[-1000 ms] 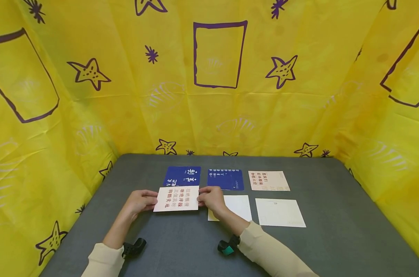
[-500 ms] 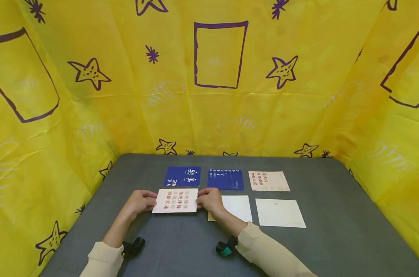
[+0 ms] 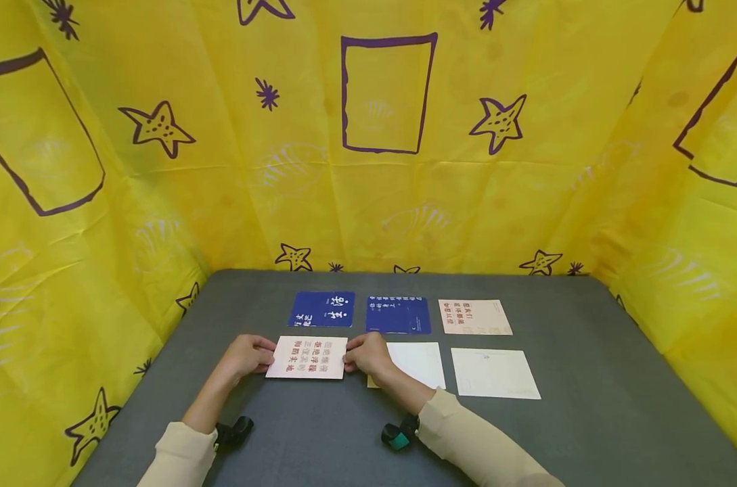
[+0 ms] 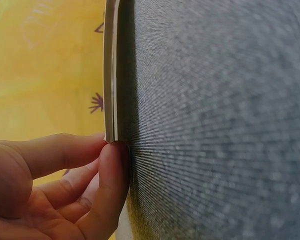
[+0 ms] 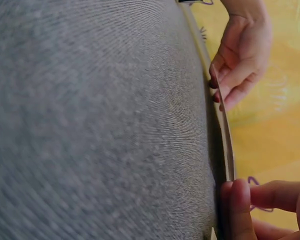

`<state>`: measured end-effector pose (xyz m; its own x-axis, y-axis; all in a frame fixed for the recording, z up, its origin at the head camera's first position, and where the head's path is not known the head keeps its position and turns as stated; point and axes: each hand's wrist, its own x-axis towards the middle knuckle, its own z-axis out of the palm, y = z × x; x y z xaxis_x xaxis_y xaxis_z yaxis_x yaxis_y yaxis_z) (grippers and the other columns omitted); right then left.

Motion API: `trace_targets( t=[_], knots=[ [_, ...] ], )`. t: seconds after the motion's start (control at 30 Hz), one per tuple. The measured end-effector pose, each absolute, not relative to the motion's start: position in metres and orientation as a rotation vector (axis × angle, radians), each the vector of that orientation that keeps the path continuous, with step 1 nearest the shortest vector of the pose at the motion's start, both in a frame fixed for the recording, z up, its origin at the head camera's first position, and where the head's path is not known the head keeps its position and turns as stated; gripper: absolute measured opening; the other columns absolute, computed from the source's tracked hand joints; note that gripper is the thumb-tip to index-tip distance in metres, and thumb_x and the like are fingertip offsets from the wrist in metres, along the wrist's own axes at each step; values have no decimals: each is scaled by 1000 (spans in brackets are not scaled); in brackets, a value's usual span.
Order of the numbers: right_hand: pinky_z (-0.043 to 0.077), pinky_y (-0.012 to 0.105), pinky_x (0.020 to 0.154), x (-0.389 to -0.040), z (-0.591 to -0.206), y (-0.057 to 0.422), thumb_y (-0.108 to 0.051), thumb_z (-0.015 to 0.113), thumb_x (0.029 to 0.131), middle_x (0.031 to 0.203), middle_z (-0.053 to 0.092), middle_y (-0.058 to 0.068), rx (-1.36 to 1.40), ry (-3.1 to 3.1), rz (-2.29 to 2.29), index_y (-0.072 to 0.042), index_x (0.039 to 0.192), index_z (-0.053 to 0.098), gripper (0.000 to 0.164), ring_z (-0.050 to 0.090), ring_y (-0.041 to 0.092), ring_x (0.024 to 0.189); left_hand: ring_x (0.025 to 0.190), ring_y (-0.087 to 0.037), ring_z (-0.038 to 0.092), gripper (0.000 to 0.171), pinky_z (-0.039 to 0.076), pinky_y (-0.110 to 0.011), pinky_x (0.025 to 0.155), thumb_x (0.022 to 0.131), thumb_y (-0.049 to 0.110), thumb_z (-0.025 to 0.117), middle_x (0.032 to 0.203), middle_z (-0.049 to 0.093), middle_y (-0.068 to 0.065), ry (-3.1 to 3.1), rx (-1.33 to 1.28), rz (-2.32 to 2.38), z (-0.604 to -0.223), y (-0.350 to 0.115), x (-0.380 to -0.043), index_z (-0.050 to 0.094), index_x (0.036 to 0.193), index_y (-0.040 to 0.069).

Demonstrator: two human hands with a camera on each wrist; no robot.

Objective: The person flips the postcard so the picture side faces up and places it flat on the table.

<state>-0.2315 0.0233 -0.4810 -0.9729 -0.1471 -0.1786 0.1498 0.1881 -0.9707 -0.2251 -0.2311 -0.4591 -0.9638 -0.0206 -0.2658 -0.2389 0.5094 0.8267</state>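
Note:
My left hand pinches the left edge of a white postcard printed with columns of red and grey characters. Its right edge is held between thumb and fingers of my right hand. Seen edge-on in the left wrist view, what I hold shows two thin pale layers, close over the table. In the right wrist view the postcard edge runs between both hands. Just behind it lies a blue card with white lettering. A blank-looking white card is partly covered by my right hand and wrist.
A second blue card and a cream card with red characters continue the back row. Another white card lies at the front right. Yellow patterned cloth walls the grey table at the back and sides.
Both hands have drawn the postcard a little toward me and slightly left, off the front edge of the blue card behind it. The other cards stay in place.

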Motion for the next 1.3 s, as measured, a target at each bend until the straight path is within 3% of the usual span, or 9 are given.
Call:
trace_targets(
  t=[0.3,0.57,0.9,1.3],
  knots=[
    [55,25,49,-232,-475,30,12,66,76,73,66,13,-79,2319,-1729,15,97,68,22,57,8,47,68,-14,60,28,57,-28,61,86,-8,60,86,65,-17,2543,-257,1408,-457,-232,-223,59,113,-17],
    [49,21,46,-230,-466,46,-1,71,80,71,69,11,-258,2431,-1558,9,99,70,22,57,12,51,65,-15,59,24,54,-26,59,91,4,59,86,66,-18,2677,-260,1387,-452,-219,-223,63,109,-12],
    [53,27,47,-231,-456,80,-14,72,86,82,70,13,-298,2383,-1426,1,99,73,20,60,16,61,67,-18,63,32,52,-24,56,88,8,61,94,65,-19,2768,-212,1447,-452,-181,-221,62,116,-6],
    [55,30,51,-233,-451,119,-17,70,87,91,72,13,-206,2470,-1407,0,101,73,22,63,19,66,66,-18,60,29,53,-26,58,88,7,63,89,64,-14,2524,-93,1591,-456,-125,-219,62,114,-6]
  ],
)
